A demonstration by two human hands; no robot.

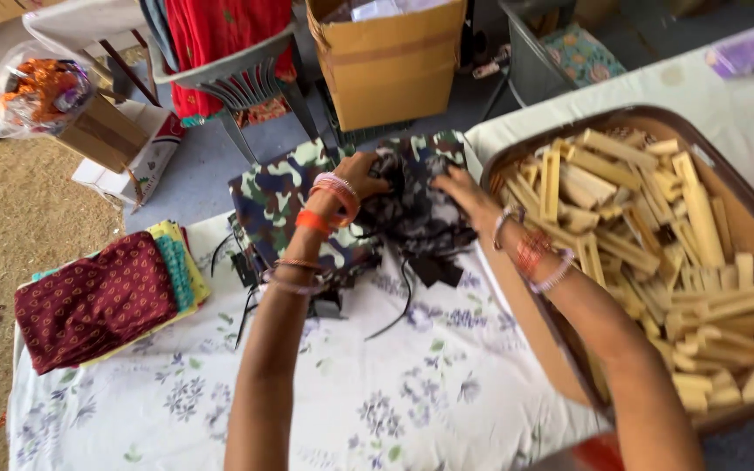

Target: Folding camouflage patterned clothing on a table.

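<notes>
Both hands clamped on camouflage cloth (pixel 307 201) at table's (pixel 377 410) far edge, left hand (pixel 361 174), right hand (pixel 464 194), cloth's long axis ran left-right.

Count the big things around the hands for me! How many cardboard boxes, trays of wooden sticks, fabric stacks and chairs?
Cardboard boxes: 1
Trays of wooden sticks: 1
Folded fabric stacks: 1
Camouflage cloth piles, which both hands are in: 1
Grey plastic chairs: 1
Total: 5

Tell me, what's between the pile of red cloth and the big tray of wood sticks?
In the head view, both hands, left and right, grip the camouflage cloth there, lying on the flowered sheet between the red cloth and tray.
</notes>
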